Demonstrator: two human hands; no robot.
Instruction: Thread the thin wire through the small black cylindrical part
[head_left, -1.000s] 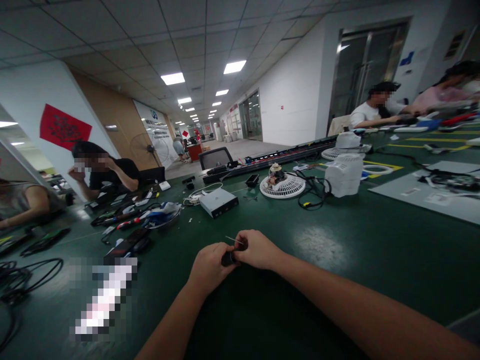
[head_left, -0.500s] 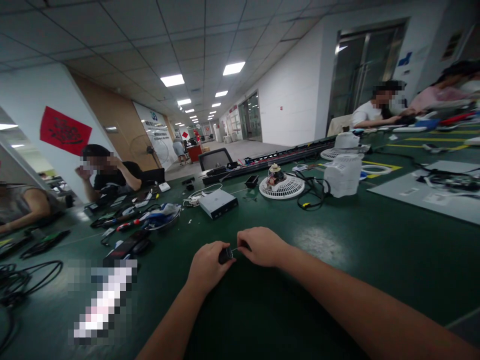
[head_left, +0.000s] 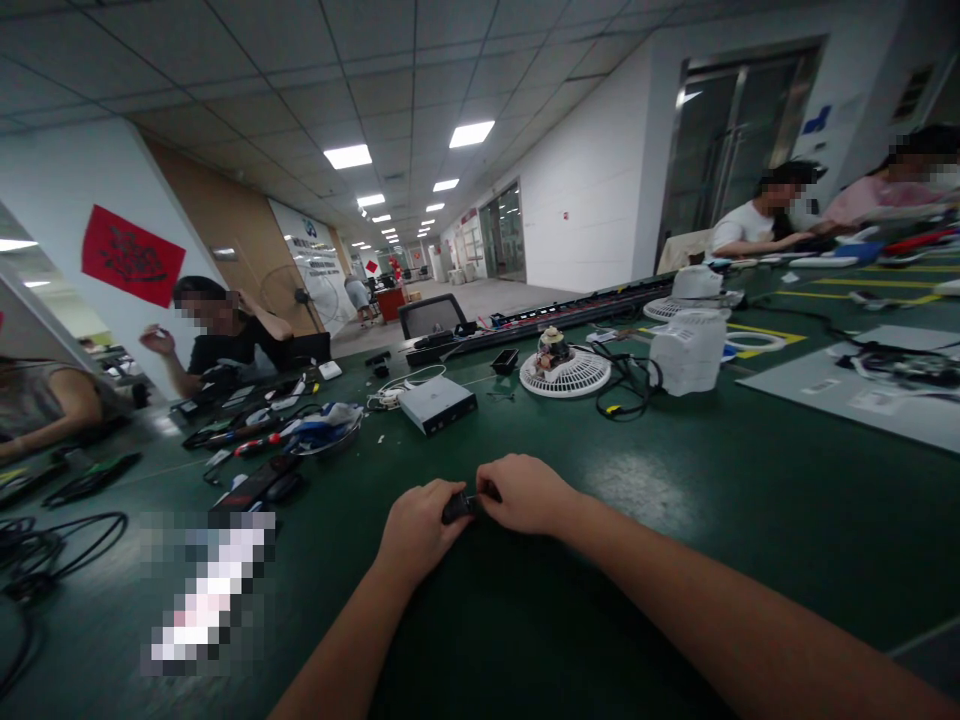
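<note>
Between thumb and fingers, my left hand (head_left: 422,527) grips a small dark cylindrical part (head_left: 455,507), its end turned toward the right. My right hand (head_left: 526,494) is closed in a pinch close beside that end. What its fingertips hold is too small and dark to name. Both hands are just above the green table (head_left: 540,600). Beyond them lies a silver box-shaped disc drive (head_left: 437,403) with a dark front.
A white fan grille with a motor (head_left: 566,370) and a white plastic housing (head_left: 688,352) stand behind on the right. A black cable (head_left: 628,395) lies between them. Tools and a blue-white bundle (head_left: 326,428) are on the left. People (head_left: 225,325) sit around the table.
My right hand's fingertips and the dark part's end are closer together; a thin light piece seen between them before no longer shows. The seated person at left has shifted their head and hand.
</note>
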